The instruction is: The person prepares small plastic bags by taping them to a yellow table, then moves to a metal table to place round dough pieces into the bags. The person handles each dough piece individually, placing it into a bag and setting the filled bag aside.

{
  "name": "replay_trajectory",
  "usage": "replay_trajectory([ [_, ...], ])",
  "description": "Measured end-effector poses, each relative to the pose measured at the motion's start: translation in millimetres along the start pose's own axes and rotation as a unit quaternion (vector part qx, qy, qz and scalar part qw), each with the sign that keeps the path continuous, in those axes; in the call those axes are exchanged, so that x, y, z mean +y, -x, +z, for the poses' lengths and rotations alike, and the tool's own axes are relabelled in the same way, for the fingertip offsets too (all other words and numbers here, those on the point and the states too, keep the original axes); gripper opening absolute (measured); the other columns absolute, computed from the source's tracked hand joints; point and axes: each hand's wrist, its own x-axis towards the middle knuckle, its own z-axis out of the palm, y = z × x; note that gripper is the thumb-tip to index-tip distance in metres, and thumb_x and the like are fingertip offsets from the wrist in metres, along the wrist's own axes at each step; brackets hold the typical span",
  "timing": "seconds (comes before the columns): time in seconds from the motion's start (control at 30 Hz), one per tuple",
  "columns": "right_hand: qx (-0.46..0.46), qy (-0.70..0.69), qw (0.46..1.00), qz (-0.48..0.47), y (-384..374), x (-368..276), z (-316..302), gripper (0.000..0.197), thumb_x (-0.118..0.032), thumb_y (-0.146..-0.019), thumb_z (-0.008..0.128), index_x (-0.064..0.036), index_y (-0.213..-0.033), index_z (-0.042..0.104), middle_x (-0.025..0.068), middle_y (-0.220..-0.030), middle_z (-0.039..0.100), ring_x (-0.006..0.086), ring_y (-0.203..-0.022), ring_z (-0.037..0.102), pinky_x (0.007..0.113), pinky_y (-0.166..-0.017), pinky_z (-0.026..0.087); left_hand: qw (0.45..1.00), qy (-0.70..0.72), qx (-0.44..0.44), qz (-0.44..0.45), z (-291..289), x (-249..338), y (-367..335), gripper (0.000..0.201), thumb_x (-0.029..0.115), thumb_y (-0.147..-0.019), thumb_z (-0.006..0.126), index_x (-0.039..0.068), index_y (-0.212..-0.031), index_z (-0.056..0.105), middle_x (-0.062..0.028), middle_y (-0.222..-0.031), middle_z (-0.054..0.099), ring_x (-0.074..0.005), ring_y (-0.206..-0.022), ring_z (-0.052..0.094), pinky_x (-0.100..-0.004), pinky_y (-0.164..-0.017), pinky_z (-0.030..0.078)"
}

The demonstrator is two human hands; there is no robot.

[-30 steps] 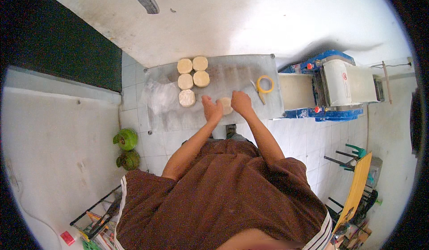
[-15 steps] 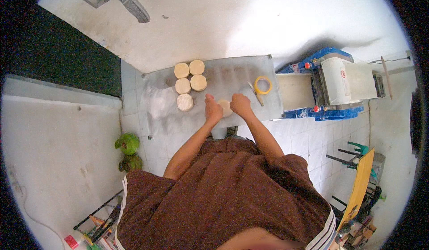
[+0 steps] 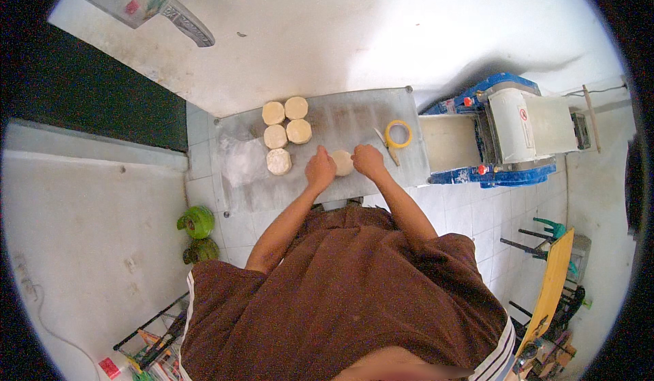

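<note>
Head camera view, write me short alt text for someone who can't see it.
Seen from above, a person's left hand and right hand press a dough round on a floured metal table; five more rounds sit nearby.

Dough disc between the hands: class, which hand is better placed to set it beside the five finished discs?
Left, probably. The left hand touches the dough disc on the side facing the finished discs; the right hand lies farther away.

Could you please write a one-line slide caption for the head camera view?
Both hands, left hand and right hand, press a dough piece on a floured metal table beside five dough rounds.
</note>
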Motion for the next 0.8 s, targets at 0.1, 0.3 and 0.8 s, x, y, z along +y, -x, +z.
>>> replay_trajectory([
  [0.1, 0.033, 0.018, 0.999, 0.000, -8, 7, -2, 0.022, -0.023, -0.087, 0.067, -0.0039, -0.096, 0.075, 0.0210, -0.099, 0.075, 0.0421, -0.093, 0.073, 0.054, -0.079, 0.059, 0.999, 0.028, 0.009, 0.014, -1, 4, -10, 0.025, 0.023, -0.096, 0.056, 0.006, -0.114, 0.058, -0.0261, -0.097, 0.071, -0.0480, -0.093, 0.069, -0.0607, -0.079, 0.052],
  [0.3, 0.038, 0.052, 0.997, -0.031, -43, 25, -20, 0.025, -0.024, -0.088, 0.066, -0.0003, -0.093, 0.074, 0.0250, -0.096, 0.074, 0.0435, -0.094, 0.072, 0.054, -0.081, 0.058, 0.999, 0.024, -0.011, 0.036, 8, 19, -43, 0.026, 0.024, -0.094, 0.058, 0.005, -0.112, 0.060, -0.0270, -0.102, 0.071, -0.0471, -0.096, 0.069, -0.0597, -0.083, 0.052],
  [0.8, 0.147, -0.071, 0.987, -0.002, 3, 59, -60, 0.036, -0.037, -0.103, 0.054, -0.0039, -0.108, 0.068, 0.0246, -0.098, 0.073, 0.0477, -0.090, 0.069, 0.058, -0.080, 0.054, 0.926, 0.165, 0.317, -0.122, -59, -98, -27, 0.036, 0.026, -0.097, 0.065, 0.005, -0.122, 0.051, -0.0254, -0.109, 0.066, -0.0443, -0.104, 0.065, -0.0557, -0.085, 0.050],
])
